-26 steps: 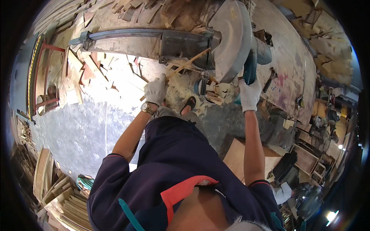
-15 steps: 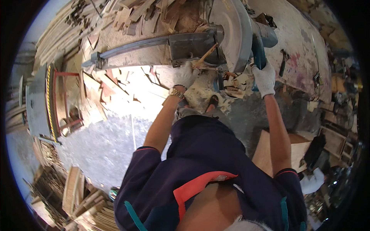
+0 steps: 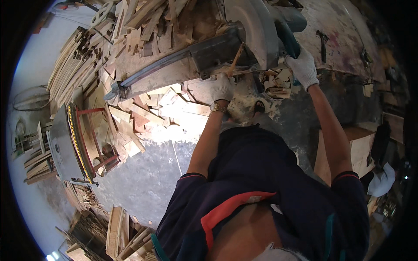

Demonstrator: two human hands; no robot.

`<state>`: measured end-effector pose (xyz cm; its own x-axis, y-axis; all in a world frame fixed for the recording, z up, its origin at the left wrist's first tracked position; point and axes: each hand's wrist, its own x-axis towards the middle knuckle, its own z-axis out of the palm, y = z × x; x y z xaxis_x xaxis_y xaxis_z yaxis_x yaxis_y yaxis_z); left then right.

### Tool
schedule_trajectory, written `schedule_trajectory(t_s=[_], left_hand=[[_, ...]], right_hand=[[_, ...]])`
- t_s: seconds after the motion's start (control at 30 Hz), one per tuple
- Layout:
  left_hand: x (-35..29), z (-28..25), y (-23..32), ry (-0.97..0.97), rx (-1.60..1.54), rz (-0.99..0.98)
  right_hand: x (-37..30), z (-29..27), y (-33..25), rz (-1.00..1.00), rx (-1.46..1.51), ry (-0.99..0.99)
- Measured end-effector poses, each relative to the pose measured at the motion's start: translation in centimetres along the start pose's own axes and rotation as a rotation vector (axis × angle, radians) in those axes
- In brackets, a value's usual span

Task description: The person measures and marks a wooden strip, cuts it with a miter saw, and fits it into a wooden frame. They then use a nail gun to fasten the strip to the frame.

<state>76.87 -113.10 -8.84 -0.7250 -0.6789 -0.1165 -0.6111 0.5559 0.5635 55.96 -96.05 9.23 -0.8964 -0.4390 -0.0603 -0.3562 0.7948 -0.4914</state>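
Observation:
A miter saw with a large grey blade guard [image 3: 261,37] stands on a workbench in front of me. My right hand [image 3: 303,69], in a white knit glove, is closed around the saw's dark green handle [image 3: 288,41]. My left hand [image 3: 223,88], gloved the same way and with a watch at the wrist, is closed at the near edge of the saw's dark base [image 3: 213,56]. From its fingers a narrow wooden strip [image 3: 237,56] slants up toward the guard. The blade itself is hidden behind the guard, and the left fingertips are partly hidden.
A long metal rail [image 3: 152,71] runs left from the saw. Wood offcuts [image 3: 146,115] litter the floor below it, and strips [image 3: 69,65] are piled at far left. A red-legged stand [image 3: 89,143], a hammer [image 3: 323,45] and a plywood box [image 3: 357,145] are around me.
The view has turned, so the bench and rail appear tilted and more wall shows at left. Both hands keep their holds, on the strip and on the saw handle.

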Motion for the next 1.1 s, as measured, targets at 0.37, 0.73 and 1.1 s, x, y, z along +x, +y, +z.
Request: schedule_trajectory(t_s=[0.37, 0.73, 1.1], left_hand=[[-0.5, -0.6, 1.3, -0.033, -0.015, -0.089], [1.4, -0.2, -0.4, -0.173, -0.183, -0.107], [1.5, -0.3, 0.2, -0.201, -0.203, -0.128]], right_hand=[[-0.7, -0.8, -1.2, 0.000, 0.039, -0.042], [-0.3, -1.0, -1.3, 0.072, -0.007, -0.091], [-0.8, -1.0, -1.7, 0.003, 0.044, -0.041]])
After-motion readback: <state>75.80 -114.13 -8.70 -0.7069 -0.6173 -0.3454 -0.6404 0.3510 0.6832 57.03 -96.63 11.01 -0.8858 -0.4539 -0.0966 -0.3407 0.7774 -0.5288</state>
